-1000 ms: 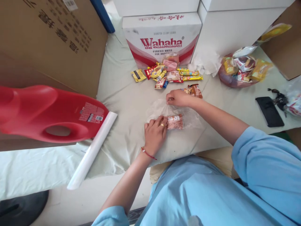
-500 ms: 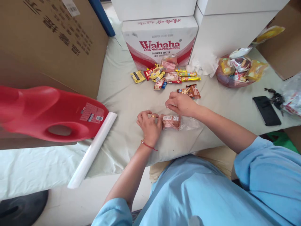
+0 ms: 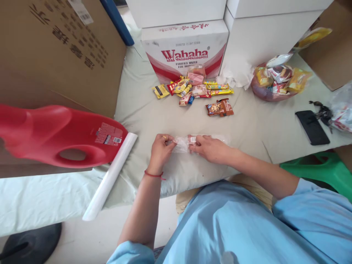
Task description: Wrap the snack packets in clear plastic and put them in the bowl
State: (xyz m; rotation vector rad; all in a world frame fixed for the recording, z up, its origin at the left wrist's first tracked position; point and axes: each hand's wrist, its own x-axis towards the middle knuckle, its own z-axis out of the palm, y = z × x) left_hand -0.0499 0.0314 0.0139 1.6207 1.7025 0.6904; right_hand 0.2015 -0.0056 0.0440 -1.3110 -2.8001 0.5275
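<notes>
A small reddish-brown packet [image 3: 192,139] with a white printed label lies on the cloth near the table's front edge, with clear plastic film [image 3: 180,145] around it and reaching out on both sides. My left hand [image 3: 161,149] pinches the film's left end between thumb and fingers. Curled over the packet, my right hand [image 3: 211,148] grips it from above and covers most of it. Farther back, brown cookie packets [image 3: 219,107] lie on the cloth, apart from both hands.
Several small snacks [image 3: 183,87] are heaped before a Wahaha carton [image 3: 187,51]. At right are a bowl of packets [image 3: 265,93] and a black phone [image 3: 312,127]. A red jug [image 3: 60,128] and a white film roll [image 3: 111,176] lie at left; a green stool [image 3: 327,172] stands at lower right.
My left hand has moved left off the packet onto the film's end. My right hand has come down toward me onto the packet. Film now stretches between the hands.
</notes>
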